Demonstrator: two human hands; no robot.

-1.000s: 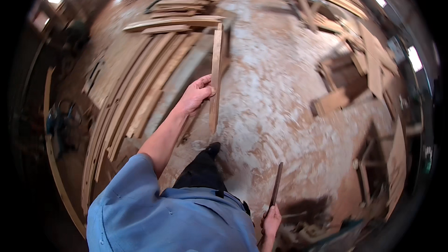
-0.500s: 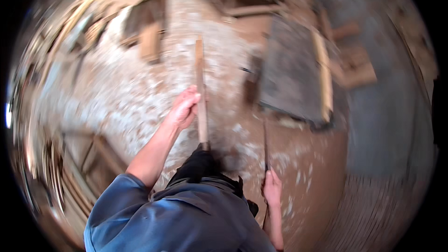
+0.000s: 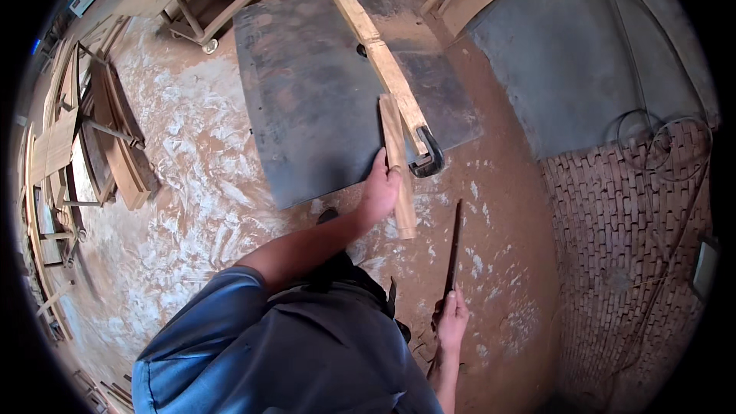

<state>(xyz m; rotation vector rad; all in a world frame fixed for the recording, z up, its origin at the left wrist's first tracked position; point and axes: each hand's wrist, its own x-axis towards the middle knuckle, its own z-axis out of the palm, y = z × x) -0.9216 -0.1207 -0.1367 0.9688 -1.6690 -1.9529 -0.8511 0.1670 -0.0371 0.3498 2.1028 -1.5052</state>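
In the head view, your left grip (image 3: pixel 379 186) is closed around the stick (image 3: pixel 394 138), which overlaps the near edge of the table (image 3: pixel 299 100), close by the beam (image 3: pixel 389 69); you cannot tell if they touch. Half a second ago the table was off to your right and blurred; now it lies ahead, and the clamp (image 3: pixel 437 156) at the beam's near end shows clearly. Your right grip (image 3: pixel 451 317) still holds the dark bar (image 3: pixel 454 245), apart from the table, its tip now leaning right
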